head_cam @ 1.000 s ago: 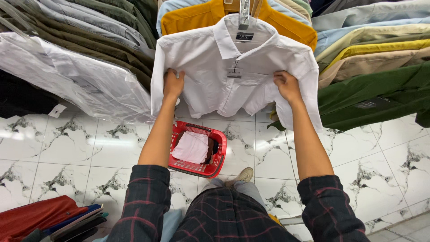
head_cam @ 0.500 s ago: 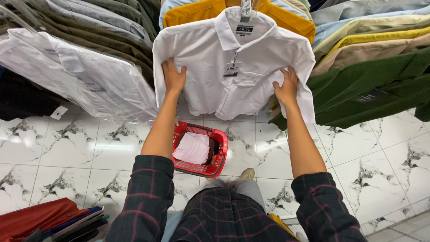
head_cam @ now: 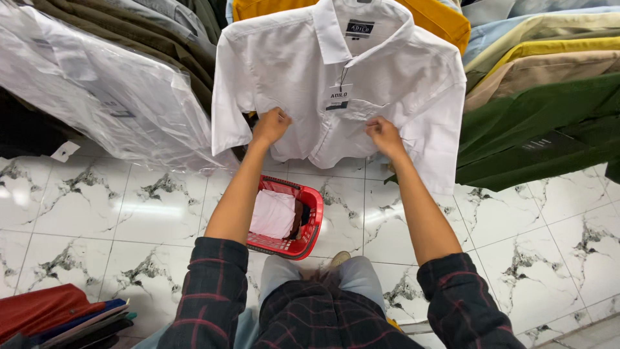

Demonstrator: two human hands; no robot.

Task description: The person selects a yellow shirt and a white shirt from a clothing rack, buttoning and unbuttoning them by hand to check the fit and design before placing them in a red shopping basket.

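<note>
We see a dark collar label [head_cam: 360,28], a white-and-dark hangtag [head_cam: 339,97] below, and clear plastic garment bags [head_cam: 97,90] at left.

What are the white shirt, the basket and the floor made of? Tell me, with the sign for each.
White shirt: thin woven cloth, matte; it creases and drapes softly where both hands grip its hem.
Basket: red plastic, by its moulded lattice wall and slight gloss.
Floor: glossy tiles with grey marble-like veining; stone or ceramic, cannot tell which.
</note>
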